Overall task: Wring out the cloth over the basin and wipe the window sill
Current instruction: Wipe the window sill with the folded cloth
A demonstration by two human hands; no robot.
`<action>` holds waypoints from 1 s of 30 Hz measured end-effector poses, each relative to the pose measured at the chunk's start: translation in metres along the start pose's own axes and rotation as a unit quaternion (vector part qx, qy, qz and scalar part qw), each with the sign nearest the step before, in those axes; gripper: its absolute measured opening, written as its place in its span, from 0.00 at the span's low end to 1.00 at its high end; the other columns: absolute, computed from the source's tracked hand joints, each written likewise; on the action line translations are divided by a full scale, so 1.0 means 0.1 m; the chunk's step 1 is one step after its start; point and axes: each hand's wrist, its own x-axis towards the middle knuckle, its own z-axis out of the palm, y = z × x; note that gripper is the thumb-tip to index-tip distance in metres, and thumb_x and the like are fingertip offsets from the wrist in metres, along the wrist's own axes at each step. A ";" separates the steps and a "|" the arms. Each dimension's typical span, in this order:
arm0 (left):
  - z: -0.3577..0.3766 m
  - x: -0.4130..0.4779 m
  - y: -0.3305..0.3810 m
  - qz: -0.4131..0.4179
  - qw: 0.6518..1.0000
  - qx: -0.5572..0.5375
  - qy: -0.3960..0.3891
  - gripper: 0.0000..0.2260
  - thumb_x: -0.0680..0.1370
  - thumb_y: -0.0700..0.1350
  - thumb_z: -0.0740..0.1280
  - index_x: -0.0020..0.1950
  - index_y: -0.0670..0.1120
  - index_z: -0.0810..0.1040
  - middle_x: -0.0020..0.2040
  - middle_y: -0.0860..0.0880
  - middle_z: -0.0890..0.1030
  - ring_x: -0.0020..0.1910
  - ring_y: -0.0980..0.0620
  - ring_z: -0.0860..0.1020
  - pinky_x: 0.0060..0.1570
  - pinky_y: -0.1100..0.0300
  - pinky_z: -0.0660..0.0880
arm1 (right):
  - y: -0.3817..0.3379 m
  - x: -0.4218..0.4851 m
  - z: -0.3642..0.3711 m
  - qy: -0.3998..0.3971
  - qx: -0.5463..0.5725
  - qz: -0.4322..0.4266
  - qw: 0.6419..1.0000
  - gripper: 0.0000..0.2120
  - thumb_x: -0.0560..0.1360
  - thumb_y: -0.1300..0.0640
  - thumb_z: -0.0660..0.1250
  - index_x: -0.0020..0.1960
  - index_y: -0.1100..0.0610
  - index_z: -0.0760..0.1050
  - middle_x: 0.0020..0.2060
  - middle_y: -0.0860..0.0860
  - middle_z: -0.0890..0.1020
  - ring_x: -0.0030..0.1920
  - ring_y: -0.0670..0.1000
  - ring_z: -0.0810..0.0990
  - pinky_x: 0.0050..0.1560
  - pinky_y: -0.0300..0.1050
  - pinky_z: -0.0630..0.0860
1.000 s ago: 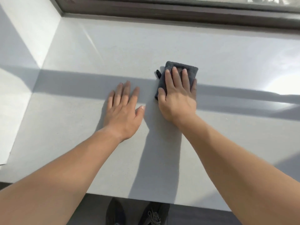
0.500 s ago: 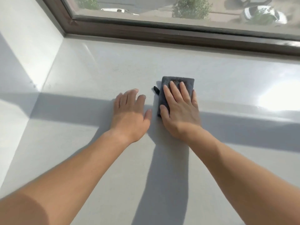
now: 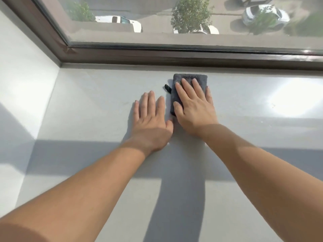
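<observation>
Grey microfibre cloth (image 3: 191,79) lies at 12 o'clock on the window sill (image 3: 90,110), just short of the window frame (image 3: 192,57), pressed flat under the right hand (image 3: 194,109) with straight fingers (image 3: 185,88). The left hand (image 3: 150,121) rests flat at its 9 o'clock, holding nothing. Wringing seems done; wiping looks midway, with the side stretches left. No basin shows.

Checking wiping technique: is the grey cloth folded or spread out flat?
Folded: the dark grey fluffy cloth is a compact thick rectangle barely wider than the right hand pressing it.
</observation>
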 end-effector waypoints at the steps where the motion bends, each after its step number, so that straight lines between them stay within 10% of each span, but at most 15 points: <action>1: 0.00 0.00 0.01 0.003 1.000 -0.002 0.007 0.32 0.81 0.57 0.50 0.81 0.48 0.41 0.80 0.44 0.37 0.78 0.48 0.34 0.75 0.45 0.35 | 0.01 0.02 -0.04 -0.019 -0.005 -0.029 0.999 0.31 0.79 0.43 0.46 0.81 0.46 0.49 0.81 0.44 0.51 0.81 0.51 0.43 0.79 0.58 0.40; 9: -0.02 0.03 0.05 0.008 0.999 -0.021 0.034 0.32 0.81 0.56 0.49 0.80 0.47 0.41 0.80 0.43 0.36 0.78 0.46 0.32 0.75 0.44 0.33 | 0.54 0.32 -0.26 0.036 0.000 0.172 0.984 0.31 0.80 0.45 0.47 0.81 0.49 0.49 0.81 0.47 0.51 0.81 0.52 0.44 0.78 0.60 0.40; 16: 0.02 0.06 -0.01 0.009 0.999 0.011 0.043 0.33 0.79 0.58 0.46 0.80 0.48 0.39 0.80 0.43 0.36 0.78 0.46 0.32 0.75 0.44 0.33 | 0.11 0.34 -0.15 -0.024 -0.032 -0.059 0.997 0.29 0.81 0.44 0.47 0.81 0.46 0.49 0.81 0.44 0.51 0.81 0.50 0.44 0.79 0.57 0.41; 24: -0.10 0.03 0.01 0.006 0.999 0.004 0.045 0.33 0.77 0.57 0.41 0.80 0.48 0.37 0.80 0.43 0.35 0.78 0.46 0.32 0.75 0.43 0.34 | 0.89 0.21 -0.52 0.032 0.006 0.194 0.980 0.32 0.78 0.45 0.47 0.81 0.49 0.50 0.81 0.46 0.51 0.80 0.52 0.44 0.78 0.60 0.41; 30: -0.14 0.05 -0.06 -0.003 0.999 -0.001 0.034 0.32 0.79 0.57 0.46 0.81 0.49 0.41 0.81 0.45 0.37 0.78 0.48 0.34 0.75 0.46 0.33 | 0.76 0.09 -0.43 -0.021 -0.022 -0.002 1.000 0.30 0.80 0.45 0.47 0.81 0.45 0.48 0.81 0.43 0.50 0.80 0.49 0.43 0.79 0.57 0.40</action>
